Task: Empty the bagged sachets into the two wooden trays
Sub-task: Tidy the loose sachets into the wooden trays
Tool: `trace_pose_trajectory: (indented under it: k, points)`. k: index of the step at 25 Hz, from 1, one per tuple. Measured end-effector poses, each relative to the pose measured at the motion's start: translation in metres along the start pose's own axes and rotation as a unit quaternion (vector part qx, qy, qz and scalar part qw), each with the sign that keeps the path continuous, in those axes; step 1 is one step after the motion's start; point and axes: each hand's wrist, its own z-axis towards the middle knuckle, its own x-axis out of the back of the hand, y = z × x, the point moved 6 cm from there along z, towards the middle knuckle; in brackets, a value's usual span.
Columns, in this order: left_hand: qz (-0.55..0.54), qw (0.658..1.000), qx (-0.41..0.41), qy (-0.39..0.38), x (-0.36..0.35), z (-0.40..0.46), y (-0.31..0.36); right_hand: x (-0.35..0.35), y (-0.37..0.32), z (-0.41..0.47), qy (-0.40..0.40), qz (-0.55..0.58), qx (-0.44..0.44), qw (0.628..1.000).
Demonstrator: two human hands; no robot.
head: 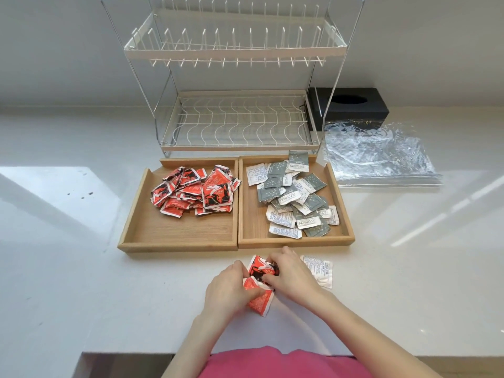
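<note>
Nearly done: the left tray (136,214) holds red sachets, the right tray (346,208) grey ones. Both hands, left hand (227,289) and right hand (289,274), pinch stray red sachets (259,300) on the near table (81,268); seemingly two white sachets (320,270) remain beside them.

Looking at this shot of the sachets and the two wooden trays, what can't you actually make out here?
All from the head view:
- How many red sachets are being gathered: the left hand and right hand cover part of them.
- The print on the white sachets lying on the counter: too small.
- Whether the clear bags are fully empty: glare and creases.
- Inside the black tissue box: only a dark opening shows, and the dish rack partly blocks it.
</note>
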Motion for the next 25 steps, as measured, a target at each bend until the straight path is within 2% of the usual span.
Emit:
trace_pose_trajectory:
  k: [2,6,9,11,14,19,22,25]
  points:
    - [-0.025,0.999,-0.022,-0.015,0.003,0.002,-0.001,0.002,-0.001,-0.001,0.008,0.036,0.014,0.999]
    - [-0.144,0.988,-0.058,-0.007,0.021,0.002,-0.01,0.015,0.003,-0.001,-0.013,0.203,-0.002,0.979]
    - [-0.205,0.975,-0.073,0.043,0.045,0.0,-0.017,0.027,-0.004,0.001,-0.016,0.263,0.006,0.965]
    - [-0.234,0.965,-0.064,0.103,0.067,0.002,-0.025,0.036,-0.016,0.008,-0.005,0.29,0.005,0.957]
    - [-0.241,0.951,-0.044,0.19,0.1,0.009,-0.035,0.049,-0.036,0.03,0.029,0.244,0.015,0.969]
    - [-0.268,0.926,-0.008,0.266,0.128,0.022,-0.051,0.051,-0.082,0.063,0.047,0.141,0.084,0.985]
    - [-0.284,0.92,0.003,0.269,0.128,0.025,-0.057,0.042,-0.099,0.077,0.015,0.107,0.107,0.988]
    - [-0.269,0.926,0.006,0.267,0.125,0.026,-0.059,0.034,-0.105,0.08,0.009,0.028,0.127,0.991]
